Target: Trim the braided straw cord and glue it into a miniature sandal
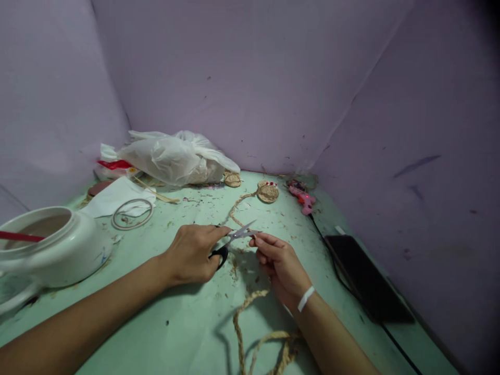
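My left hand (195,252) has its fingers through the black handles of a pair of scissors (235,235). Their blades are spread and point right, close to the fingertips of my right hand (279,260). That hand is closed in a pinch on a braided straw-coloured cord, which passes behind the blades. From there the cord (234,211) runs back to a flat coiled disc (267,192) with red and white bits on its top edge. More braided cord (237,323) comes out below my right hand and loops at the near edge.
A white pot (78,250) with a red stick stands at the left, near a ring (133,214) and white paper (117,194). Behind are a plastic bag (175,159) and another disc (233,179). A pink glue gun (302,199) and black phone (367,278) lie right.
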The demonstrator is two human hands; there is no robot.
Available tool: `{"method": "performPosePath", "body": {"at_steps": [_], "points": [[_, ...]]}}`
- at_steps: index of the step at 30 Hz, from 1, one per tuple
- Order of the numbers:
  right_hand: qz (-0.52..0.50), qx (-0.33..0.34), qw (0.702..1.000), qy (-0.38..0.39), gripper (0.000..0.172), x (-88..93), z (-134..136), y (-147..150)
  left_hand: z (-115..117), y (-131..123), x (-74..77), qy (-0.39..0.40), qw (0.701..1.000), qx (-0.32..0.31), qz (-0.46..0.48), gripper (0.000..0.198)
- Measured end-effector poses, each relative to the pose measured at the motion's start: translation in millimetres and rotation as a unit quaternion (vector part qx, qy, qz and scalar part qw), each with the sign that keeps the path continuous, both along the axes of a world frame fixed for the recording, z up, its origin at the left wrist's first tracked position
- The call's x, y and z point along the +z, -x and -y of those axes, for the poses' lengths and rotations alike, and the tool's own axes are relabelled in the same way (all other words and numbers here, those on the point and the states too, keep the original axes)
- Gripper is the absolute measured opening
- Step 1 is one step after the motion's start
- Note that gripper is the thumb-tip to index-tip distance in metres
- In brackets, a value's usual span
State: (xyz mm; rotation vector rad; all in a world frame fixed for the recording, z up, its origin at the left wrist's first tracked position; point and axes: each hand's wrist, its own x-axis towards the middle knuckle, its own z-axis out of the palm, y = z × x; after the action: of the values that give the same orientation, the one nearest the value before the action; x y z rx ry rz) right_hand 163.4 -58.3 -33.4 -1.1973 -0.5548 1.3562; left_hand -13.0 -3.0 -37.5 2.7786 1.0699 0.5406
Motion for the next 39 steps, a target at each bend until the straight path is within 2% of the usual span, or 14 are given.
{"method": "performPosePath", "body": {"at_steps": [4,10,20,24,29,39], "points": [[0.014,0.016,1.0,-0.005,0.018,0.3,1.1,1.0,1.3,-1.4,-1.1,-0.032,0.998,-0.004,-0.044,0.049],[0.048,0.043,0.998,0.003,0.016,-0.5,2.6,2.3,1.9,-3.2,-0.5,-0.035,0.998,-0.01,-0.057,0.051],[0.062,0.035,0.997,0.01,0.013,-2.7,2.4,2.9,0.0,-0.5,-6.9,-0.063,0.995,-0.009,-0.078,0.053],[0.072,0.018,0.997,0.011,0.014,-2.5,1.3,3.1,-1.7,0.4,-0.7,-0.053,0.994,-0.02,-0.095,0.054],[0.07,0.0,0.998,0.006,0.024,-1.1,0.8,2.7,-2.3,1.2,7.3,-0.049,0.991,-0.03,-0.124,0.053],[0.082,0.045,0.996,0.004,0.014,-0.4,2.5,2.0,-9.8,4.7,-5.2,-0.038,0.993,-0.06,-0.099,0.054]]}}
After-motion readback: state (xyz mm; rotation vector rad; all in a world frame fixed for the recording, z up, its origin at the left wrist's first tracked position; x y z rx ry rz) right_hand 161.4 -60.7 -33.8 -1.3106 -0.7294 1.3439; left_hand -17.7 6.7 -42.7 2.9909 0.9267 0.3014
